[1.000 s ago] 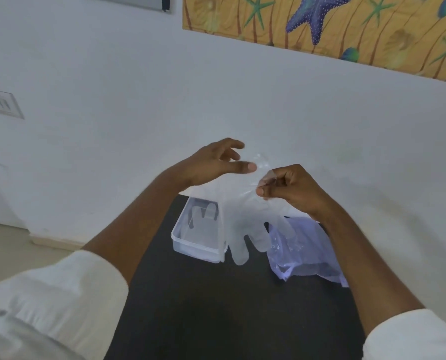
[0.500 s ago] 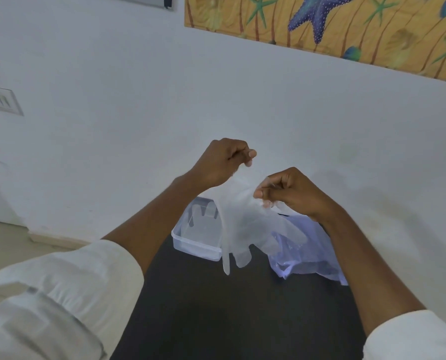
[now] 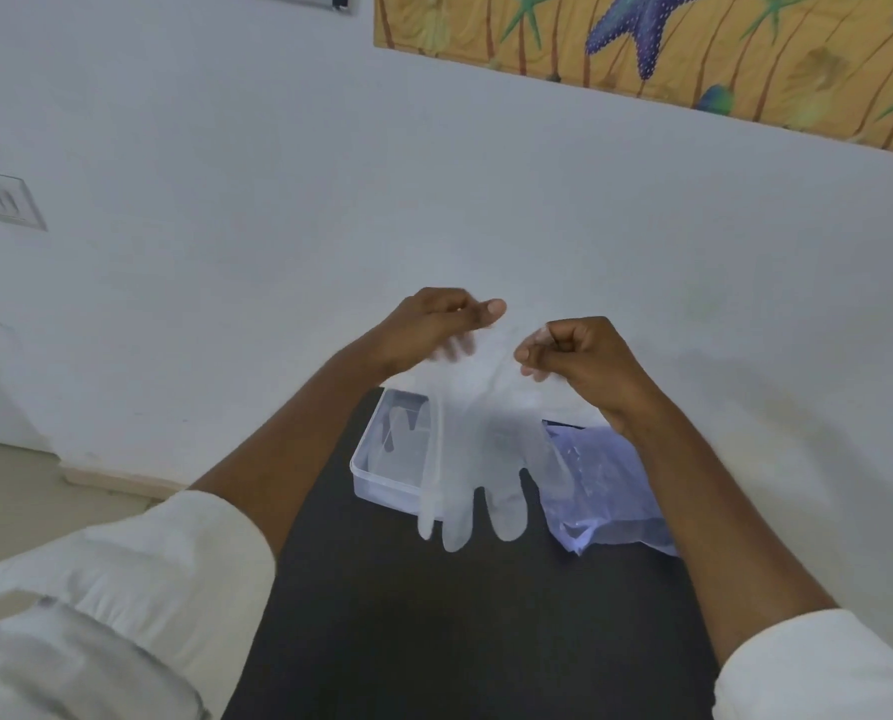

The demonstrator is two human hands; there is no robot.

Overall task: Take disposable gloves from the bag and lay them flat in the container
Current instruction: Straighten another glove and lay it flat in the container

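Observation:
A clear disposable glove (image 3: 478, 449) hangs in the air with its fingers pointing down. My left hand (image 3: 434, 324) pinches one corner of its cuff and my right hand (image 3: 574, 350) pinches the other corner. Below and behind the glove, a clear plastic container (image 3: 382, 478) sits on the dark table (image 3: 460, 631); another glove (image 3: 400, 428) lies flat inside it. To the right of the container lies a crinkled translucent bag (image 3: 610, 491), partly hidden by my right forearm.
The table butts against a white wall (image 3: 278, 226). A switch plate (image 3: 0, 200) is on the wall at far left. A starfish picture (image 3: 668, 39) hangs at the top right. The floor (image 3: 18, 491) shows to the left of the table.
My hands have moved apart and stretched the cuff wider. The glove, bunched half a second ago, now hangs flatter with its fingers spread.

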